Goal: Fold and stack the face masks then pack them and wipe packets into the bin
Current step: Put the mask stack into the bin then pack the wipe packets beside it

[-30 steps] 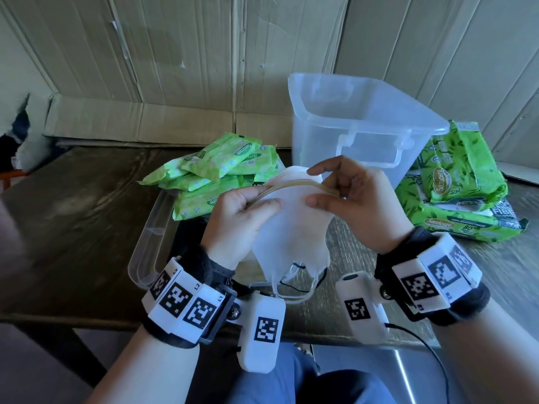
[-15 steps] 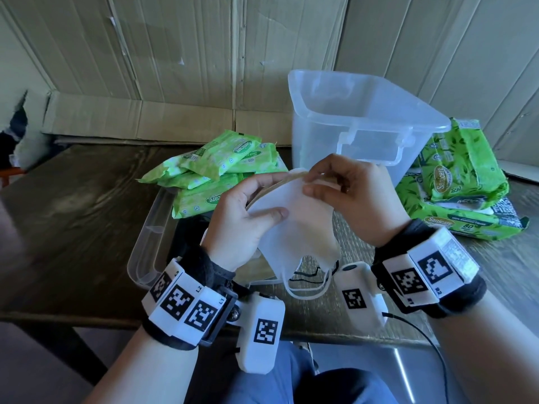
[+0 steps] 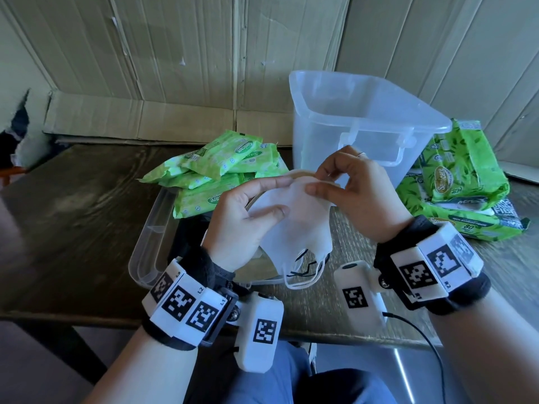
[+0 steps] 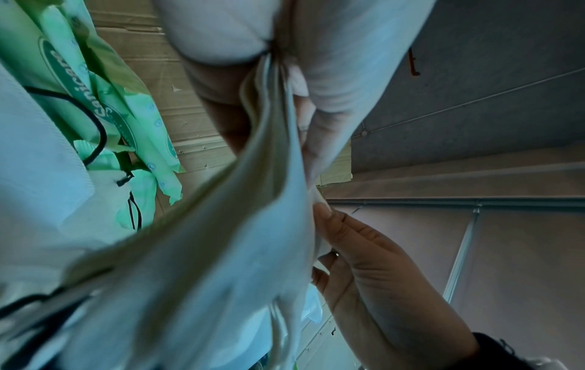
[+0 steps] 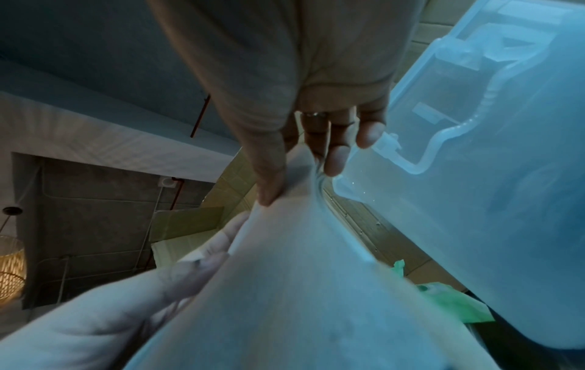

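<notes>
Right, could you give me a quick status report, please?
Left hand and right hand both pinch the white face mask, held above the table. Bin open behind. Nothing blocking.

The counter is viewed downward from the head; both wrist views are aimed upward, very close, sharing the white mask.

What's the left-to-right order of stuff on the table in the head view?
Small green wipe packets → left hand → white face mask → right hand → large green wipe packs. The clear bin stands behind the hands, so it is left out.
</notes>
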A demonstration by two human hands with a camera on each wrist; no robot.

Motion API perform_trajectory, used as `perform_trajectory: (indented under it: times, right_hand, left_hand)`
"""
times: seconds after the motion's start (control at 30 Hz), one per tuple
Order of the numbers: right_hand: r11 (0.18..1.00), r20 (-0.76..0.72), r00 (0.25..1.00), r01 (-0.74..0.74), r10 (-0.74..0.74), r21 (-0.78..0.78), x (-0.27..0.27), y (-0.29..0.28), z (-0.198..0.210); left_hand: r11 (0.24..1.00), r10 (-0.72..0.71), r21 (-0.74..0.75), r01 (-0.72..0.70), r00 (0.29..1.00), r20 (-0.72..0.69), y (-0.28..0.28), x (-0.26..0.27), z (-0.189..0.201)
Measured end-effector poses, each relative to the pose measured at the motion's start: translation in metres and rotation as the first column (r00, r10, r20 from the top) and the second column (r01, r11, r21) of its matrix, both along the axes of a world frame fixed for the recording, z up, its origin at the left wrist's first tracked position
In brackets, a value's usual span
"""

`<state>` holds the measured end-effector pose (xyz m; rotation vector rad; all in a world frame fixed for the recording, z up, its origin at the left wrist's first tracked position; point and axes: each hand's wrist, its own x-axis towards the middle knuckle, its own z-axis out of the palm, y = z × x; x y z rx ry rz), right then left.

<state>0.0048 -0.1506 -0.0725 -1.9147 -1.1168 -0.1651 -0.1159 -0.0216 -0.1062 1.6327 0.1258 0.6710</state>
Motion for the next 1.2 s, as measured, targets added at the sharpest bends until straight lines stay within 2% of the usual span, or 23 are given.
perform_trajectory:
  times: [0.17, 0.27, 0.37, 0.57, 0.73, 0.87, 0.9, 0.97, 1.03, 1.1, 1.13, 1.2]
  right_hand:
    - [1.0, -0.071, 0.997, 0.004, -0.004, 0.006, 0.0, 0.002, -0.002]
    - [1.0, -0.055, 0.998, 0.014, -0.013, 0.012, -0.002, 0.003, -0.003]
    - [1.0, -0.057, 0.998, -0.008, 0.009, 0.023, -0.006, 0.003, -0.001]
    - [0.999, -0.188, 0.982, 0.02, -0.011, 0.048, -0.007, 0.005, 0.001]
    - [0.998, -0.176, 0.984, 0.025, -0.016, 0.05, -0.003, 0.005, -0.007]
    - [1.0, -0.279, 0.96, 0.01, -0.014, -0.017, -0.001, 0.005, -0.014]
    - [1.0, -0.322, 0.947, -0.022, 0.014, -0.022, -0.002, 0.006, -0.015]
    - [0.991, -0.437, 0.89, -0.116, 0.132, 0.063, -0.007, 0.007, -0.013]
    - [0.971, -0.495, 0.84, -0.146, 0.223, 0.19, -0.008, 0.007, -0.012]
    - [0.953, -0.459, 0.858, -0.107, 0.233, 0.284, -0.008, 0.008, -0.011]
    - [0.943, -0.448, 0.865, -0.081, 0.228, 0.324, -0.007, 0.008, -0.011]
    - [0.927, -0.466, 0.853, -0.051, 0.235, 0.373, -0.007, 0.011, -0.014]
  left_hand:
    - [0.999, -0.032, 0.001, 0.032, 0.999, 0.039, -0.002, -0.001, 0.002]
    - [0.999, -0.033, -0.027, 0.035, 0.998, 0.06, -0.003, -0.001, 0.001]
    - [1.0, -0.028, -0.01, 0.029, 0.998, 0.053, -0.002, 0.0, 0.0]
    - [1.0, -0.022, 0.021, 0.021, 0.999, 0.031, -0.006, 0.001, -0.001]
    - [0.998, 0.025, 0.056, -0.027, 0.999, 0.025, -0.003, 0.001, -0.002]
    - [0.997, 0.027, 0.069, -0.029, 0.999, 0.031, -0.002, 0.002, 0.0]
    - [0.997, 0.025, 0.066, -0.026, 0.999, 0.029, -0.001, 0.002, 0.001]
    - [0.998, 0.026, 0.055, -0.028, 0.999, 0.038, -0.002, 0.004, 0.002]
    - [0.996, 0.075, -0.049, -0.071, 0.993, 0.091, -0.004, 0.006, 0.003]
    - [0.943, 0.223, -0.276, -0.188, 0.97, 0.1, -0.006, 0.01, 0.0]
    - [0.893, 0.286, -0.381, -0.239, 0.956, 0.069, -0.005, 0.013, -0.004]
    - [0.844, 0.253, -0.482, -0.237, 0.967, -0.032, -0.008, 0.017, -0.007]
